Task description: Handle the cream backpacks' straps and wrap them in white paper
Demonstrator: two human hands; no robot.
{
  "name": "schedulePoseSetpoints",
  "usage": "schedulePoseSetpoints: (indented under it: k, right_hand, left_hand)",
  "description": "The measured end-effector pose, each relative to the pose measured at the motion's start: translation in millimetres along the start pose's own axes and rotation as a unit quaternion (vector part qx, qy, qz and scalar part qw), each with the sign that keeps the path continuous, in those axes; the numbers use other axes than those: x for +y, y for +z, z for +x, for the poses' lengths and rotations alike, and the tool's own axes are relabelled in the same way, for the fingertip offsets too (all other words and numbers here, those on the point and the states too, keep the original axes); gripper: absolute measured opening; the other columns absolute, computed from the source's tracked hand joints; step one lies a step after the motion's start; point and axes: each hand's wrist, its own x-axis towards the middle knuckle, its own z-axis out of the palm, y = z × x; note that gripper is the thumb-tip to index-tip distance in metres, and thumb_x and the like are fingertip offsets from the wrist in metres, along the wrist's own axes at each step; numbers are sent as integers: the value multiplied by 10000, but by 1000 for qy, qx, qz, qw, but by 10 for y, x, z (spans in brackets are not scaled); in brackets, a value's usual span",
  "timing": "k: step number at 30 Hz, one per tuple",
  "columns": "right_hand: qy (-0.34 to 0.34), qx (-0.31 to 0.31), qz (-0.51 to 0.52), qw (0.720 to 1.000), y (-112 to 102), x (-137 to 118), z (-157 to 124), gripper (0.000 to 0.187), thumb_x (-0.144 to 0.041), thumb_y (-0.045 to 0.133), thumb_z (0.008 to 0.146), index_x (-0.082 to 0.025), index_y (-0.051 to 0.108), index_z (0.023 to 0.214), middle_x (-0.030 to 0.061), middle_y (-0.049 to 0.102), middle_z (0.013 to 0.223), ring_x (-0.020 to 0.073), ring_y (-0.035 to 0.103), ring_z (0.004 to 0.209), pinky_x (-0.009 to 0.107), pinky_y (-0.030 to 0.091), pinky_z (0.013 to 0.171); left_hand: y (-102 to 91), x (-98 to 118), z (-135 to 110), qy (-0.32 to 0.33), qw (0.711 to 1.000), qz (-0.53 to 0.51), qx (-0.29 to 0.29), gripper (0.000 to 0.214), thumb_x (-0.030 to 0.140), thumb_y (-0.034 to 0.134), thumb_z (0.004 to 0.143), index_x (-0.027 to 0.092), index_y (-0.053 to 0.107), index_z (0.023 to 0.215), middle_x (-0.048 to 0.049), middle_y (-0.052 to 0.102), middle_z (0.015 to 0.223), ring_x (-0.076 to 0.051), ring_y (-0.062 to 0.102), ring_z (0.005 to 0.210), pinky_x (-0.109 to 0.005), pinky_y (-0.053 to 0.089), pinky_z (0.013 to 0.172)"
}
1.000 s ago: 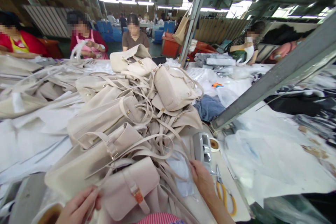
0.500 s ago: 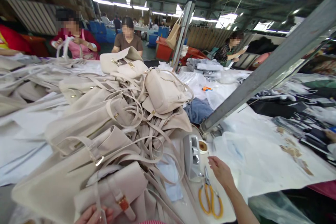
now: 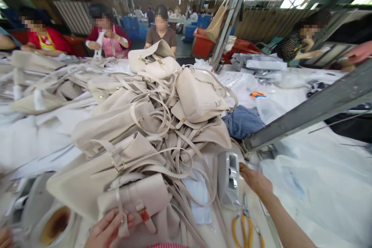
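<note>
My left hand (image 3: 109, 226) is closed on a thin beige strap of the nearest handbag (image 3: 136, 197), which has a flap, a buckle and a red-orange tag. The bag lies at the front of a heap of beige bags. My right hand (image 3: 257, 180) reaches past a grey tape dispenser (image 3: 228, 182). Its fingers are together, at a small round brown-centred thing just behind the dispenser, now mostly covered by them. Whatever they pinch is hidden. Yellow-handled scissors (image 3: 243, 224) lie below that hand.
A slanting grey metal post (image 3: 308, 112) crosses the right side. Beside it lie a blue cloth (image 3: 243, 121), an orange tool (image 3: 257, 94) and white plastic sheeting (image 3: 319, 186). A round brown-stained dish (image 3: 56, 224) stands at lower left. Several people sit across the table.
The view has swung left, so things sit farther right. My right hand has moved onto the round thing by the dispenser. My left hand still holds the strap and shows more fully.
</note>
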Motion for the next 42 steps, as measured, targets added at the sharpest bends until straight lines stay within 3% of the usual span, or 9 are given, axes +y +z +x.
schedulePoseSetpoints:
  k: [5,9,13,15,17,21,24,32,42]
  right_hand:
    - [49,31,-21,998,-105,-55,184,407,-457,455,917,-153,626,1126,243,695,1061,369,678,1010,426,493,750]
    - [36,23,-8,999,-236,-138,217,210,-249,517,849,-171,662,980,214,704,1049,357,682,993,416,498,736]
    - [-32,28,81,996,-321,-236,-168,310,-357,394,907,-211,645,1017,136,724,1026,285,692,952,380,515,766]
    - [-95,-41,244,964,-168,-368,-481,386,-482,399,881,-221,653,1009,90,744,931,238,705,839,316,530,674]
    - [-128,-135,385,904,113,-561,-773,453,-559,445,812,-214,670,1000,80,749,853,240,702,748,306,520,569]
    - [-121,-113,294,941,674,-974,-1024,305,-408,461,797,-203,651,920,63,721,782,228,691,745,287,508,581]
    - [-98,-59,227,967,843,-1183,-959,198,-357,501,835,-194,609,863,104,712,834,247,689,820,302,490,650]
    - [-110,-12,98,989,816,-1285,-926,138,-276,535,878,-230,601,766,75,733,855,246,691,902,287,430,689]
    - [-164,23,124,978,804,-1103,-988,242,-232,464,850,-222,566,631,71,691,682,240,661,760,306,413,705]
  left_hand:
    - [41,-52,-25,8,999,-20,34,479,543,870,474,189,725,763,-52,745,696,-271,734,756,-359,612,797]
    - [127,8,-129,1,998,-25,50,466,496,867,523,162,716,811,-64,747,715,-244,728,771,-290,591,776]
    - [148,42,-220,12,998,-44,36,479,524,857,557,163,713,836,-71,763,775,-249,724,818,-287,569,792]
    - [136,20,-248,15,998,-58,19,541,572,850,543,160,716,867,-84,768,806,-267,723,841,-316,564,807]
    - [124,-10,-279,12,997,-77,2,595,601,852,518,163,711,895,-90,772,833,-282,722,862,-338,560,814]
    - [100,-52,-356,8,995,-98,-11,566,587,847,543,184,695,911,-80,773,875,-273,720,843,-326,551,746]
    - [68,-81,-375,5,996,-90,-23,550,576,852,543,177,703,890,-75,768,856,-255,713,820,-309,540,731]
    - [69,-146,-376,11,994,-107,-38,513,579,851,555,187,718,859,-55,765,839,-178,686,745,-248,512,672]
    - [33,-188,-385,-6,987,-156,-24,481,511,863,565,175,705,871,-58,754,785,-202,698,745,-277,521,697]
